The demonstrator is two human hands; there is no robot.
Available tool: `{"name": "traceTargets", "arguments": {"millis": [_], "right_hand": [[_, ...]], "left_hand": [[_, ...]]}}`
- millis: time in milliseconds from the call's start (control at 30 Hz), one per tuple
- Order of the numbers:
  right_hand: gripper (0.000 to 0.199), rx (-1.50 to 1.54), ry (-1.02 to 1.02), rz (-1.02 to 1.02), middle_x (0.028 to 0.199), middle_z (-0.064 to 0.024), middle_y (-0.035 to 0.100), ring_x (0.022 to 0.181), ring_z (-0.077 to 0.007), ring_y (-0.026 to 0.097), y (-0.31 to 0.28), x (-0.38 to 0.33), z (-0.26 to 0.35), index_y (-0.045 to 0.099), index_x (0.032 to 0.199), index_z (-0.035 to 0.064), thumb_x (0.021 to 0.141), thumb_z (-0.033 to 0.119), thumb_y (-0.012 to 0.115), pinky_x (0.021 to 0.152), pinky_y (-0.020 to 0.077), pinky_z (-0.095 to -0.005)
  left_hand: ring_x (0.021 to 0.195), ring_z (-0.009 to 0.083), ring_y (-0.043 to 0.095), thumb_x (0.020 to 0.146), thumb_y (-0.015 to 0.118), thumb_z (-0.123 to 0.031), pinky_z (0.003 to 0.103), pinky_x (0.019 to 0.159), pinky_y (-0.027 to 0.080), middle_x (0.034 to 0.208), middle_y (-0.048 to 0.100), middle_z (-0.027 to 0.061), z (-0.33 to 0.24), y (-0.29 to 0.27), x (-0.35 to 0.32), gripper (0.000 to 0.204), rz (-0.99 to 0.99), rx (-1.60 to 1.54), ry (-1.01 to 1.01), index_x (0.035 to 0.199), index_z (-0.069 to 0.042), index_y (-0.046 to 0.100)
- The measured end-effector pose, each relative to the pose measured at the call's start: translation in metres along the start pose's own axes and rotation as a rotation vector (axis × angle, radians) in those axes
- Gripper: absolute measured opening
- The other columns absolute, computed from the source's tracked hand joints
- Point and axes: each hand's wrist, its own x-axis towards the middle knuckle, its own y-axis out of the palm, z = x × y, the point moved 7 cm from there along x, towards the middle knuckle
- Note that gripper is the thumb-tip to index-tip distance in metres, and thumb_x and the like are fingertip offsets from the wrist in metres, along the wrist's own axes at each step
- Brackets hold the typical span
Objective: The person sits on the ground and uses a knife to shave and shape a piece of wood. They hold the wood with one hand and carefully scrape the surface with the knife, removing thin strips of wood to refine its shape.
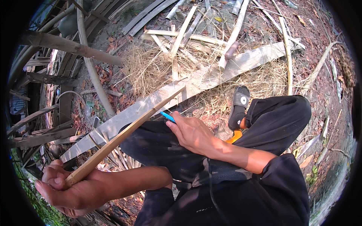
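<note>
While my left hand [69, 190] grips the bamboo strip [124, 137] at lower left, I keep it steady; my right hand [192, 132] pinches the blue pen [167, 116] at centre, tip on the strip.

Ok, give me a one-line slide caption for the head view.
Seated outdoors, left hand grips a bamboo strip while right hand holds a blue pen against it.

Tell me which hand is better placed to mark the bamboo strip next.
Probably the right hand: it holds the blue pen with its tip right beside the bamboo strip. The left hand grips the strip's near end, steadying it, so it isn't free.
</note>
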Motion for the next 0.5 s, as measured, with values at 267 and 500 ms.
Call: {"name": "traceTargets", "arguments": {"millis": [267,500], "right_hand": [[0.02,-0.092,0.037,-0.056,0.047,-0.0192,0.048,0.042,-0.0388,0.05,0.012,0.012,-0.062,0.044,0.089,-0.0006,0.092,0.018,0.048,0.041,0.0394,-0.0461],[0.023,-0.35,0.068,-0.035,0.05,-0.0204,0.051,0.052,-0.0411,0.056,-0.001,0.016,-0.098,0.046,0.089,-0.0044,0.093,0.019,0.044,0.05,0.0456,-0.0478]], "left_hand": [[0.053,0.0147,0.048,0.082,0.062,-0.009,0.027,0.054,0.044,0.056,0.049,0.007,0.005,-0.004,0.003,0.026,-0.062,0.065,0.005,0.06,0.003,0.055],[0.051,0.0147,0.044,0.086,0.056,-0.014,0.029,0.056,0.044,0.055,0.043,0.0056,0.001,0.006,-0.001,0.034,-0.008,0.068,0.021,0.055,-0.003,0.049]]}}
